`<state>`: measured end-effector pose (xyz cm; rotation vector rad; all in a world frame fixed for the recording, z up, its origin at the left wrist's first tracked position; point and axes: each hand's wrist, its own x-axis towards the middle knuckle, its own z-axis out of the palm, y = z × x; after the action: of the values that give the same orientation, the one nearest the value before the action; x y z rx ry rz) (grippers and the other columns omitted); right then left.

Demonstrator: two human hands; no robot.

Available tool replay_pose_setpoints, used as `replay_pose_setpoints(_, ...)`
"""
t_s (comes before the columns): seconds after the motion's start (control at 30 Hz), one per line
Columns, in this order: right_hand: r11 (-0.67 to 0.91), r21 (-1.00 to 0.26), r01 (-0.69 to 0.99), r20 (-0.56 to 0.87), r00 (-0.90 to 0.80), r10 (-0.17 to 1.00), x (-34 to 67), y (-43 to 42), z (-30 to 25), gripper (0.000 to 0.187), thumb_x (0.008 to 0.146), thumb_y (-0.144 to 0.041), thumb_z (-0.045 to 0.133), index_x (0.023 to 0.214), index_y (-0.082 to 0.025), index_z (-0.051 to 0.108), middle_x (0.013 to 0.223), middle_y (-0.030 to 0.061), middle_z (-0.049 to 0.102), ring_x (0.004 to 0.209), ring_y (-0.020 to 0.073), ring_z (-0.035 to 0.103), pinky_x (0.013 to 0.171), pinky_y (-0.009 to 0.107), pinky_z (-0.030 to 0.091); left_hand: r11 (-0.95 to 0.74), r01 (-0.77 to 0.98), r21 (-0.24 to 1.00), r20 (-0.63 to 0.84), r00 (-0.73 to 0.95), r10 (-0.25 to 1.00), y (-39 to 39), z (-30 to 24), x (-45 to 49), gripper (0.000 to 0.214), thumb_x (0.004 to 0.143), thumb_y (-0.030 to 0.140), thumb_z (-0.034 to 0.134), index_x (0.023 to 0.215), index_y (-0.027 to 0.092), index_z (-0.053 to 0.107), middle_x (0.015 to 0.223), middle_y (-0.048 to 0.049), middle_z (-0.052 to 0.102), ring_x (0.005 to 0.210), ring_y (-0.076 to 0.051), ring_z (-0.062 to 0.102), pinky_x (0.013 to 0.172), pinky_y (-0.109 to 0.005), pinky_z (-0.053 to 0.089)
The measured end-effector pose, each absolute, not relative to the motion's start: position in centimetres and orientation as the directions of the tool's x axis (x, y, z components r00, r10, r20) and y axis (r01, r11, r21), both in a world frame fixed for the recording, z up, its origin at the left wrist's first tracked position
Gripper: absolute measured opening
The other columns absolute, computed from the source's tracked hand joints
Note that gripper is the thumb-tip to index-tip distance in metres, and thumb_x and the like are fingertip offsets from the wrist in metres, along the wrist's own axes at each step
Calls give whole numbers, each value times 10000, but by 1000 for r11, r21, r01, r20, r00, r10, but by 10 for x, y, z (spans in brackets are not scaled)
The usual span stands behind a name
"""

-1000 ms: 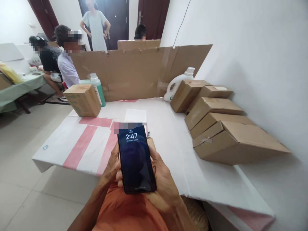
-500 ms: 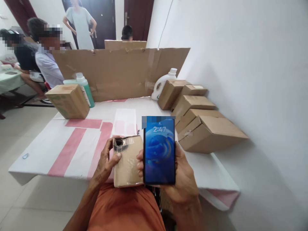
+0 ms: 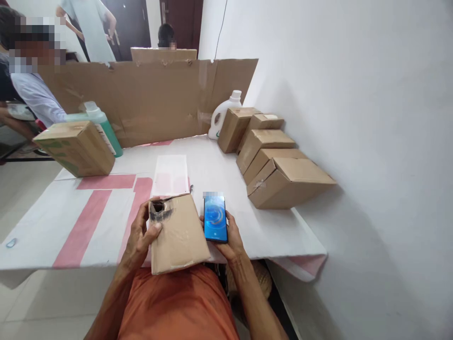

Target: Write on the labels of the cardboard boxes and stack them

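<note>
Two held at near edge of pink-and-white cloth-covered table (image 3: 279,229): black rectangular smartphone (image 3: 215,219) gripped in right hand (image 3: 232,242), blue screen up, long axis pointing away from body; tan cardboard box (image 3: 180,241) clasped by left hand (image 3: 139,237), holed corner far left.

Six closed-sided brown cardboard boxes (image 3: 252,148) stand on the cloth-covered counter (image 3: 215,165): five along its right edge, one near its far left corner. There is one white plastic jug (image 3: 228,104), at least one green plastic bottle (image 3: 108,131), one pale rectangular sheet (image 3: 170,172), one blue-screened black phone (image 3: 215,217) and one holed brown cardboard rectangle (image 3: 180,236).
</note>
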<state>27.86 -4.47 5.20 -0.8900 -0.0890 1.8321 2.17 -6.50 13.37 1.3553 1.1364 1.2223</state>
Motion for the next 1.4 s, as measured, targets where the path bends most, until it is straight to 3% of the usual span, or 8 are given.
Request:
replay_pose_setpoints(0.17,-457,-403,-793,-488,-236,840,273,-41,33,536,1042,-494,366,1025,-119,749,890,153,814,776,266,786,768,420,647,-119,33,992,118,38,992,-63,133,23,640,858,519,667,1399,208,524,1359,-123,635,1342,-373,570,1121,-484,440)
replay_pose_setpoints(0.4,-470,-434,-769,-532,-203,822,271,-39,24,481,1049,-469,396,850,-173,720,781,103,800,662,221,771,695,354,644,-118,50,992,117,29,993,-64,137,23,629,846,517,670,1385,217,548,1359,-110,643,1332,-371,581,1128,-476,447)
replay_pose_setpoints(0.6,-501,-408,-763,-552,-231,801,277,-39,26,590,1068,-451,289,1010,-62,728,840,188,801,705,252,786,736,389,645,-108,75,991,106,33,994,-64,138,22,653,833,536,673,1390,222,544,1343,-104,642,1314,-377,598,1091,-460,482)
replay_pose_setpoints(0.83,-517,-350,-781,-577,-255,776,276,-33,28,488,1071,-388,321,1114,-67,686,877,184,807,762,253,797,816,419,640,-88,56,995,87,23,996,-65,139,23,673,823,537,685,1393,212,538,1343,-109,646,1301,-371,605,1086,-467,491)
replay_pose_setpoints(0.97,-566,-290,-772,-608,-309,732,280,-33,32,570,1083,-437,280,1231,-15,635,931,217,800,774,262,798,822,430,635,-83,61,995,82,23,996,-66,142,25,642,837,525,675,1386,223,537,1353,-102,639,1295,-363,607,1075,-464,492)
replay_pose_setpoints(1.13,-560,-198,-805,-622,-338,706,283,-38,42,758,1082,-592,223,1460,15,475,1098,265,769,911,306,792,924,538,598,-94,66,993,93,21,995,-67,145,26,626,844,522,670,1381,227,541,1359,-101,630,1326,-372,585,1102,-471,464)
replay_pose_setpoints(1.27,-455,-193,-870,-676,-219,704,283,-38,57,809,1075,-605,249,1495,71,395,1101,272,755,942,323,778,912,541,606,-91,57,994,89,29,996,-66,141,23,652,832,532,681,1390,226,539,1324,-105,635,1330,-389,580,1107,-496,463)
replay_pose_setpoints(1.4,-336,-247,-909,-753,-38,657,276,-40,64,708,1095,-547,232,1488,15,410,1012,187,771,863,286,764,860,499,632,-77,43,996,75,29,997,-66,138,21,652,831,531,686,1394,241,529,1339,-97,637,1333,-372,580,1124,-496,457)
